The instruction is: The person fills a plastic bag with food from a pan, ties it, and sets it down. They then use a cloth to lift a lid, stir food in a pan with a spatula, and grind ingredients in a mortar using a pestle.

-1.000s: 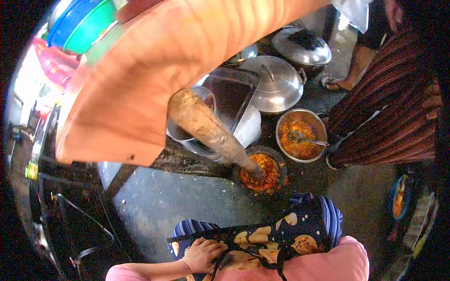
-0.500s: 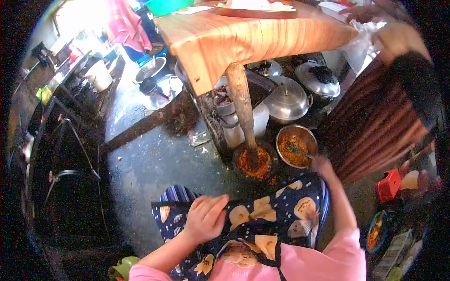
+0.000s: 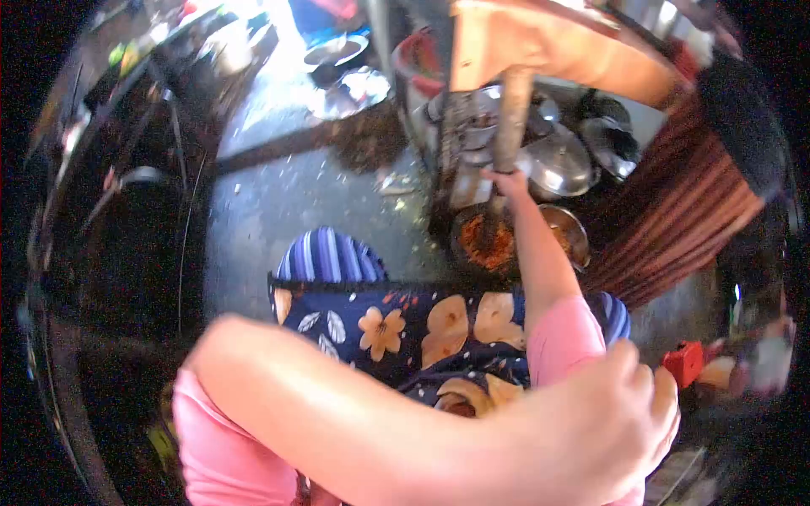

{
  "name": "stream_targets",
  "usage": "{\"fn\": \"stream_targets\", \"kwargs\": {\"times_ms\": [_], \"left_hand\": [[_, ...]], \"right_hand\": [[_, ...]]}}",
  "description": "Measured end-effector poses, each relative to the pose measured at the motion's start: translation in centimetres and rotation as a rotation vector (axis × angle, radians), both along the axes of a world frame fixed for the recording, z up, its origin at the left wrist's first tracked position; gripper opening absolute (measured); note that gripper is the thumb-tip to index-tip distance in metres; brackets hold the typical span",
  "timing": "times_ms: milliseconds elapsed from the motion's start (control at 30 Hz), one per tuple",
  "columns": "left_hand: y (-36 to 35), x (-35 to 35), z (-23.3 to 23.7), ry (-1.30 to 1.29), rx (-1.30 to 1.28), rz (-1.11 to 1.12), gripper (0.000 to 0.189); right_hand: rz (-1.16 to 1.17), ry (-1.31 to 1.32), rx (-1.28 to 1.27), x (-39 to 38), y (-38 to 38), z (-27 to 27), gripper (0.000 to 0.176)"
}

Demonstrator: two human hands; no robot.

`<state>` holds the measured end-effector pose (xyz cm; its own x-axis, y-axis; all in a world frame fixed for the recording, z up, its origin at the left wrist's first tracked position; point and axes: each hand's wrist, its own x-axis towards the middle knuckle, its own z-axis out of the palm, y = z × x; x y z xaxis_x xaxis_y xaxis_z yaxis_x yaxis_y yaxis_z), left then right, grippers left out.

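My right hand (image 3: pixel 506 180) is closed around the shaft of a tall wooden pestle (image 3: pixel 514 118). The pestle's lower end stands in a dark mortar (image 3: pixel 460 244) holding a coarse orange-red mash (image 3: pixel 488 246). Beside it, partly covered by my right forearm, is a metal bowl (image 3: pixel 578 240) with orange food in it. My left arm crosses close in front of the camera. My left hand (image 3: pixel 612 413) is blurred at the lower right, its fingers curled; their tips and anything in them are hidden.
A wooden table (image 3: pixel 557 46) overhangs lidded metal pots (image 3: pixel 557 160). A person in a brown pleated skirt (image 3: pixel 666 211) stands close on the right. A red plastic item (image 3: pixel 683 363) lies at the right. Metal basins (image 3: pixel 336 51) sit on the floor at the back left.
My right hand has left the spoon in the metal bowl and taken hold of the pestle. My left hand has risen from my lap and crossed rightward, near the camera. The view has shifted.
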<state>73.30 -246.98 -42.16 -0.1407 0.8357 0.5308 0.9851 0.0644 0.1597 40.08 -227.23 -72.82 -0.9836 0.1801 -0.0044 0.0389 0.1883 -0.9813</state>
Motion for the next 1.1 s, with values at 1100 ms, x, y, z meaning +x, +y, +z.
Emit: {"fn": "stream_targets", "kwargs": {"times_ms": [1100], "left_hand": [[-0.4, -5.6, -31.5, -0.9, -1.4, -0.035, 0.029]], "right_hand": [[-0.359, 0.415, -0.118, 9.8, 0.6, 5.6, 0.021]]}}
